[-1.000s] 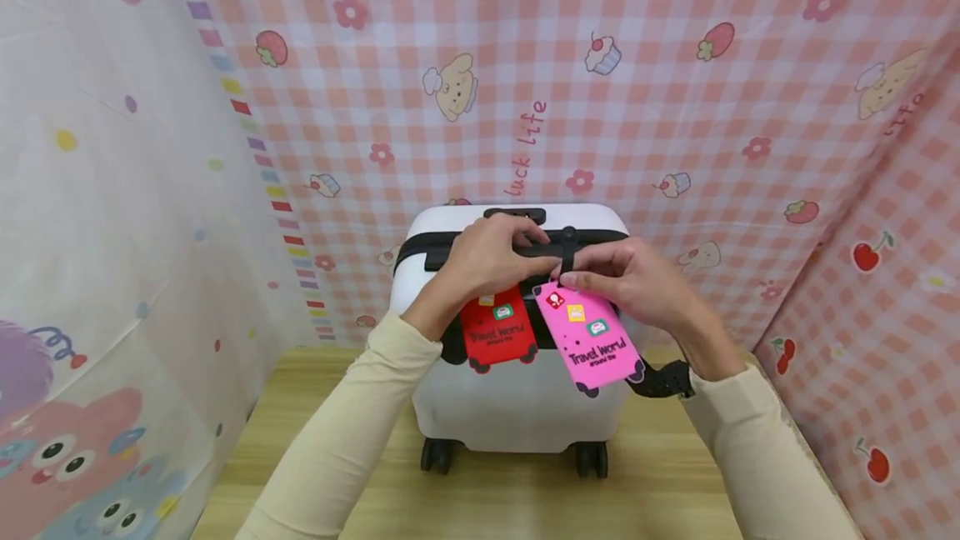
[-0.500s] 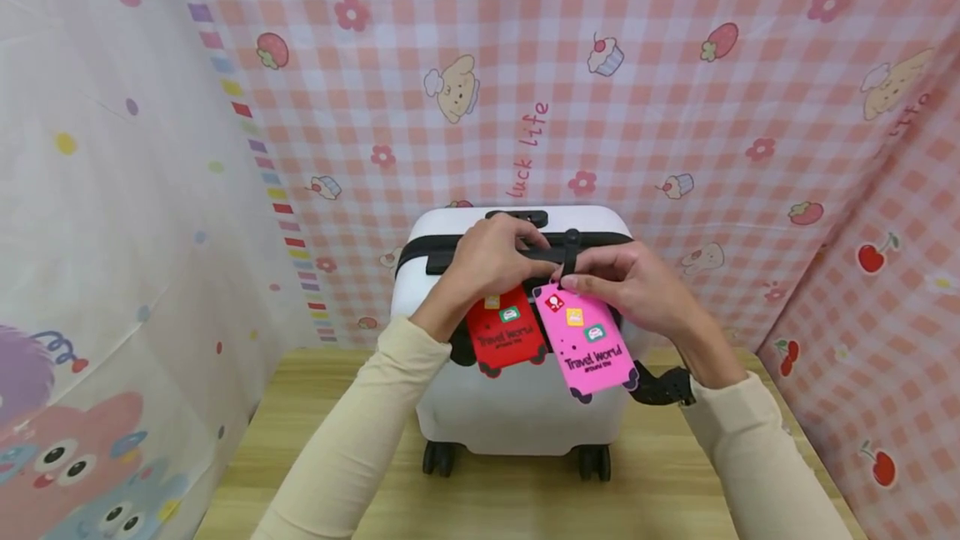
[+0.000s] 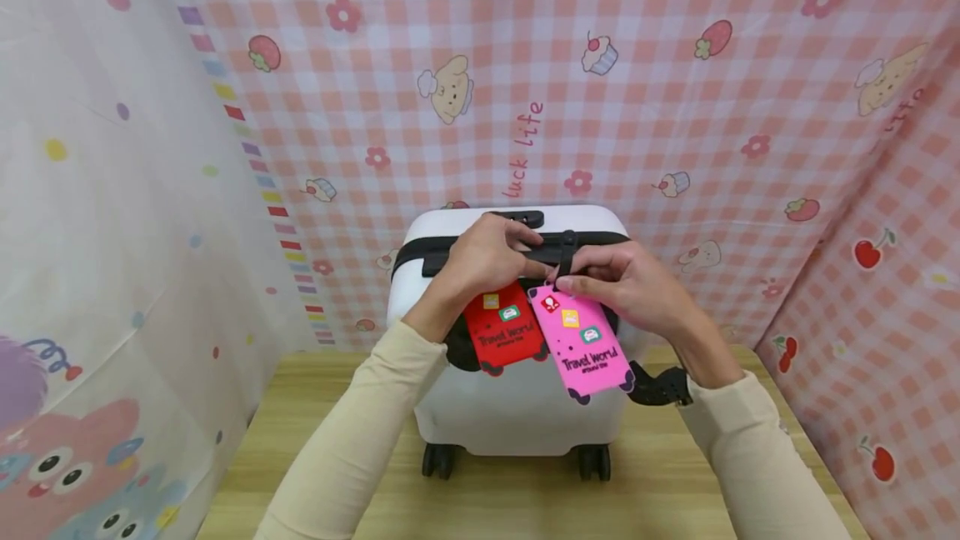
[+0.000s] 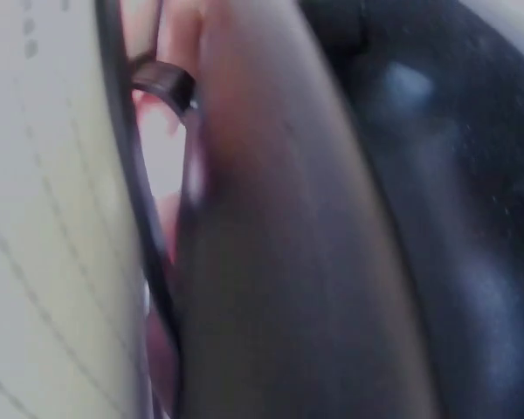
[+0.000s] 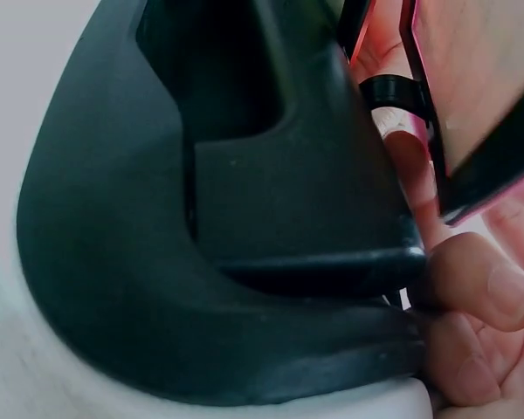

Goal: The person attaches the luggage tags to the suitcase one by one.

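In the head view a white suitcase [image 3: 517, 415] stands upright with black trim and a black top handle. A pink luggage tag [image 3: 581, 348] hangs by a black strap [image 3: 567, 252] at the handle. My right hand [image 3: 633, 286] pinches that strap just above the tag with thumb and index finger. From the other side my left hand [image 3: 487, 252] curls at the handle, its thumb reaching the strap; its fingertips are partly hidden. Below it hangs a red luggage tag [image 3: 506, 332]. Close up, the right wrist view shows the strap [image 5: 393, 90] bent in a loop beside the black handle [image 5: 306, 201].
The suitcase rests on its black wheels [image 3: 438, 458] on a wood-pattern surface [image 3: 525, 507]. Behind it hangs a pink checked curtain [image 3: 487, 40]; a white patterned curtain [image 3: 172, 215] is at the left. A black band [image 3: 660, 386] dangles by my right wrist.
Over the last second the red tag has swung slightly right. The pink tag has tilted a little more upright. Both hands stay almost in place at the strap.
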A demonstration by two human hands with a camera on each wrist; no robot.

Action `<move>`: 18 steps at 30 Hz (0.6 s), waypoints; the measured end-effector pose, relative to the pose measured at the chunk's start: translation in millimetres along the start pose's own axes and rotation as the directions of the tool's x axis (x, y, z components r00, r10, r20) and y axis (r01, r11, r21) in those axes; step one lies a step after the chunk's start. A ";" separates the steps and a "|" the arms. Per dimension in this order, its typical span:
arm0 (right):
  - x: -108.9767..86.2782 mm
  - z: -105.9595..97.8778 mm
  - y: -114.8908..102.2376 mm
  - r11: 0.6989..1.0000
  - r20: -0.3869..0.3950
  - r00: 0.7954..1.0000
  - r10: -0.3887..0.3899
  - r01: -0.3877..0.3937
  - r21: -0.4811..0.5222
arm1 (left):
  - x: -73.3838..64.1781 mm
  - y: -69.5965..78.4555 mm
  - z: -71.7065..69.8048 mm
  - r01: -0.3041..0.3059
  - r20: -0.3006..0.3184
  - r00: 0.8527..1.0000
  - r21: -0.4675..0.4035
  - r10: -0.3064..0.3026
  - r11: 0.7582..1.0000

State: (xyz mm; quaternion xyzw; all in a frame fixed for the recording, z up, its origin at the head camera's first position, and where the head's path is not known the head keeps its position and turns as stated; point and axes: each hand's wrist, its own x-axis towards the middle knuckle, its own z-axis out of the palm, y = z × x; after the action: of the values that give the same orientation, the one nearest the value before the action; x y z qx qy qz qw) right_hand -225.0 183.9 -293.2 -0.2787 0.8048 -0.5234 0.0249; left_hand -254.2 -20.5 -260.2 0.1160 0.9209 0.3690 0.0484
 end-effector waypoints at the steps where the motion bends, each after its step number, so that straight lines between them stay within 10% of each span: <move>1: -0.1 -0.1 -0.4 1.000 -0.001 1.000 0.001 -0.001 0.004 | 0.0 0.0 -0.2 0.008 0.005 1.000 -0.003 -0.008 1.000; 18: -2.0 0.9 0.2 0.999 -0.029 0.999 -0.017 0.016 -0.048 | -0.4 -1.0 -2.4 0.048 0.069 0.997 -0.079 -0.043 0.996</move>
State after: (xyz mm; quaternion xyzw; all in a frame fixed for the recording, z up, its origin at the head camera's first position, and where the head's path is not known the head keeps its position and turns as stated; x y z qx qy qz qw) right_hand -223.1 184.2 -294.3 -0.2782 0.8151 -0.5081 0.0021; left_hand -254.5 -22.8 -259.1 0.1052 0.9054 0.4008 0.0925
